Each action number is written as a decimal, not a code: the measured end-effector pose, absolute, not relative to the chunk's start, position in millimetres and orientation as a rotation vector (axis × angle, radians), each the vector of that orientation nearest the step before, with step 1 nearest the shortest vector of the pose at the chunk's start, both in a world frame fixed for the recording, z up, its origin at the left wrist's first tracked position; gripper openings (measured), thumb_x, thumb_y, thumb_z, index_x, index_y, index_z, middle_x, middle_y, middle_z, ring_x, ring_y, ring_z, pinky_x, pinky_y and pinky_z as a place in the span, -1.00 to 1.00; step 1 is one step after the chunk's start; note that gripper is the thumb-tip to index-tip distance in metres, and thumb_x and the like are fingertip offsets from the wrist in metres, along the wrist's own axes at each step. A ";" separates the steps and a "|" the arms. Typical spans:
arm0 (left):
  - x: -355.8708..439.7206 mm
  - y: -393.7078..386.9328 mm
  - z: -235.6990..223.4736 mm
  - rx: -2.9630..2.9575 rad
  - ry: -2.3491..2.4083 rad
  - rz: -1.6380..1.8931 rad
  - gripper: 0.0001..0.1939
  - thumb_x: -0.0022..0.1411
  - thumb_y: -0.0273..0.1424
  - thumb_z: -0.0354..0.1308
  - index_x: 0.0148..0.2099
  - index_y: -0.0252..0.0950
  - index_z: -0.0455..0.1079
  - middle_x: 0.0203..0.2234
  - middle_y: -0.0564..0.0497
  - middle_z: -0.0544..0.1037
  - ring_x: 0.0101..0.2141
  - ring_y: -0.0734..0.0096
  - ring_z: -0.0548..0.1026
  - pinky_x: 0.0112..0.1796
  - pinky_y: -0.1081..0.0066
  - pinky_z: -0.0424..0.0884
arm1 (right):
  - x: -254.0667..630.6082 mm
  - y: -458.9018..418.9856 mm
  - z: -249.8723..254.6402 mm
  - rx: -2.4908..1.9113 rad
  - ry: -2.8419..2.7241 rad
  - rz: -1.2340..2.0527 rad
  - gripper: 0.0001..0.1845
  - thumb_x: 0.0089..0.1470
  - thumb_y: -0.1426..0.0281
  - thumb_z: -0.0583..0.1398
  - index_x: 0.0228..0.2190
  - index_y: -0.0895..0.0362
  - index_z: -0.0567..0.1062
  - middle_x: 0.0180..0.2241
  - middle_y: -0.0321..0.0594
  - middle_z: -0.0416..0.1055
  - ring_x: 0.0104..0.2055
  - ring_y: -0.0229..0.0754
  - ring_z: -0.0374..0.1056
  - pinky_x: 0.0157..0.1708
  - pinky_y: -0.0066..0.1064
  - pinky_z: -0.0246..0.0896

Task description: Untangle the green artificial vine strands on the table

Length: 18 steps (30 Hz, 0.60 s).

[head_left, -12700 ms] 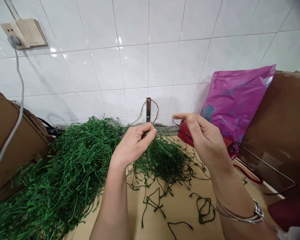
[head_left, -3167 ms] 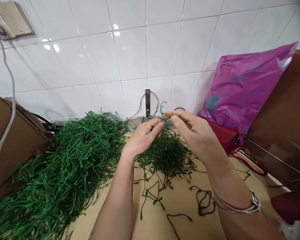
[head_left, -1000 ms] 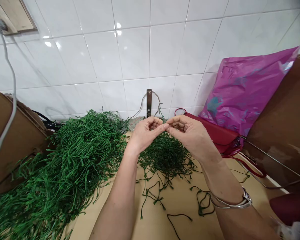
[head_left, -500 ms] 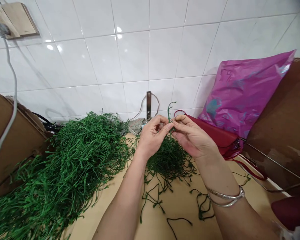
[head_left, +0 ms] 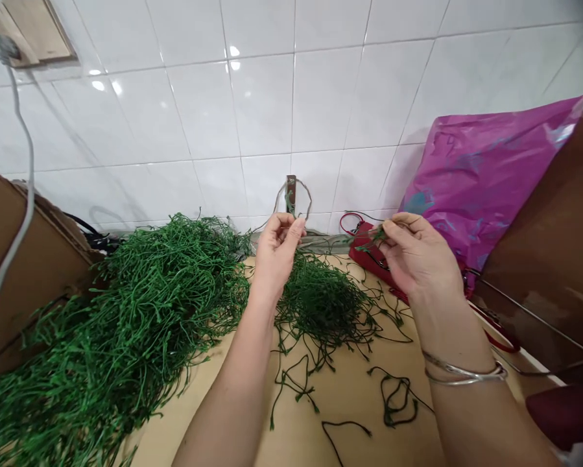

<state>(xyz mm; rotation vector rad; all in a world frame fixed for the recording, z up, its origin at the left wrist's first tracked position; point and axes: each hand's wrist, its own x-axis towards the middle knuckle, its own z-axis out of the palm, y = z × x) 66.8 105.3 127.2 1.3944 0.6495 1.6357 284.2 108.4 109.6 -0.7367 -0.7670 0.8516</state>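
Note:
My left hand (head_left: 276, 250) is raised over a small dark green heap of cords (head_left: 323, 301), with thumb and fingers pinched on one end of a thin green cord (head_left: 327, 243). My right hand (head_left: 417, 253) pinches the other end, and the cord stretches between the two hands. A big pile of brighter green cords (head_left: 126, 324) lies to the left on the tan table (head_left: 340, 402). Two silver bangles (head_left: 461, 373) sit on my right wrist.
A magenta plastic bag (head_left: 476, 175) leans at the back right over a red pouch (head_left: 369, 256). Brown cardboard stands at the far left (head_left: 23, 259) and right (head_left: 554, 240). A metal bracket (head_left: 291, 194) and a wall socket with grey cable (head_left: 13, 45) are on the white tiles.
My hands, which met over the small heap, have drawn apart sideways, the right one going right, pulling a green cord taut between them.

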 end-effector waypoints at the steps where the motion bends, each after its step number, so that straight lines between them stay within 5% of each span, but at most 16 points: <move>1: 65.8 109.7 124.4 1.323 0.674 1.642 -0.79 0.28 -0.31 0.26 -0.31 -0.24 0.29 -0.45 0.10 0.46 -0.39 0.54 0.47 -0.29 0.50 0.38 | 279.8 107.2 111.1 -0.734 -0.773 0.828 -0.63 -0.34 0.41 0.54 -0.47 0.05 0.51 -0.47 -0.43 0.40 -0.39 -0.37 0.32 -0.43 -0.55 0.27; 4: 63.2 116.0 120.0 1.181 0.706 1.651 -0.75 0.32 -0.28 0.23 -0.29 -0.25 0.23 -0.43 0.11 0.48 -0.45 0.58 0.46 -0.33 0.52 0.36 | 261.8 105.1 113.0 -0.758 -0.823 0.851 -0.59 -0.40 0.33 0.57 -0.49 0.05 0.51 -0.48 -0.42 0.41 -0.42 -0.36 0.32 -0.44 -0.52 0.28; 9: 60.8 108.3 124.7 1.246 0.672 1.481 -0.79 0.36 -0.25 0.20 -0.25 -0.28 0.32 -0.53 0.19 0.31 -0.60 0.65 0.12 -0.50 0.51 0.12 | 243.7 99.6 113.3 -0.785 -0.916 0.943 -0.53 -0.40 0.20 0.58 -0.49 0.05 0.49 -0.48 -0.42 0.41 -0.43 -0.36 0.31 -0.42 -0.51 0.31; 14: 63.4 104.0 125.0 1.505 0.819 1.364 -0.69 0.19 -0.30 0.36 -0.05 -0.30 0.49 -0.28 0.05 0.50 -0.38 0.54 0.34 -0.30 0.46 0.28 | 229.7 88.0 117.5 -0.802 -0.996 0.979 -0.53 -0.36 0.18 0.58 -0.48 0.06 0.50 -0.47 -0.40 0.44 -0.40 -0.33 0.35 -0.36 -0.47 0.36; 18: 60.6 109.7 119.6 1.639 0.781 1.301 -0.84 0.23 -0.32 0.29 -0.21 -0.31 0.51 -0.30 0.02 0.55 -0.29 0.46 0.41 -0.17 0.41 0.33 | 222.9 83.5 119.3 -0.817 -1.059 1.064 -0.54 -0.31 0.15 0.56 -0.44 0.06 0.52 -0.49 -0.39 0.45 -0.43 -0.33 0.36 -0.39 -0.46 0.36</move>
